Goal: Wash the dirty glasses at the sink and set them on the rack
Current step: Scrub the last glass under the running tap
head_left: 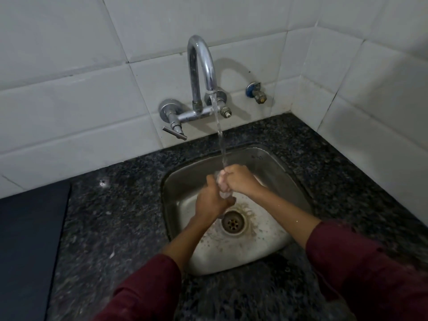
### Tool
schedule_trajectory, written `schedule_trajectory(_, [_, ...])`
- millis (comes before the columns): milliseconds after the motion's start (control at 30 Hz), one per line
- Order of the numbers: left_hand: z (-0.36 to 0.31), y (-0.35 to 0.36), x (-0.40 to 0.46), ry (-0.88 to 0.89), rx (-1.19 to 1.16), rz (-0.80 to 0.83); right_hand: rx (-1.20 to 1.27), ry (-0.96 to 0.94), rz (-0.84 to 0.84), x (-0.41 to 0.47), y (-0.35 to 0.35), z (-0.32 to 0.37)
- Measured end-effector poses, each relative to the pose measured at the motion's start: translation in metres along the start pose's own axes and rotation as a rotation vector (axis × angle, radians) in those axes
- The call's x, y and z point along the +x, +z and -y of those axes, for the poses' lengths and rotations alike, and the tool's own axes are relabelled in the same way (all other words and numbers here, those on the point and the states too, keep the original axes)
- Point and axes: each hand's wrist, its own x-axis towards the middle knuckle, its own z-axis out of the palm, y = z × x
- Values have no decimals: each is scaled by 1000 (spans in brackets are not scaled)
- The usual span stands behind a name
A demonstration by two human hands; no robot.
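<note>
both hands over the small square stainless steel sink [178, 181], right under the tap stream. clear drinking glass [222, 184] is between them, mostly hidden by fingers, only a blurred pale patch of it shows. it sits above the basin, up and left of the round metal drain [233, 222], not touching the sink floor as far as i can see.

left hand [212, 201]: fingers curled round the lower part of the glass, wrapped tight, thumb side up. right hand [238, 178]: fist-like curl on the upper part of the glass, knuckles toward the wall, gripping it from the top. the hands touch each other at the glass. can't tell whether any fingers are inside it.

thin stream of water [220, 135] runs from the curved chrome wall-mounted tap [201, 66] and lands right where the right hand's knuckles meet the glass. lever handle on the tap's left side points down and right.

sink floor is wet, speckled with drops, brownish stain ring around the drain.

dark red long sleeves [361, 260] on both forearms, pushed back from the wrists.

sink is set in a speckled black granite counter [111, 216]. white tiled wall [69, 89] behind and on the right. small brass angle valve with blue cap [257, 92] on the wall right of the tap. flat dark panel [27, 239] lies on the counter at far left, well apart from the sink.
</note>
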Motion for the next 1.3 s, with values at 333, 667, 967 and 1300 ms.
schedule_trajectory(333, [11,-22,15,-111,-767,372,206,-259,100,-16,-21,-3])
schedule_trajectory(667, [-7,-1,5,24,20,-51,9,-6,-70,-4,-6,12])
schedule_trajectory(967, [5,-26,22,-92,-641,273,85,-211,29,-7,-20,7])
schedule_trajectory(1300, [-10,-3,20,-203,-293,230,-42,112,-31,9,-4,5])
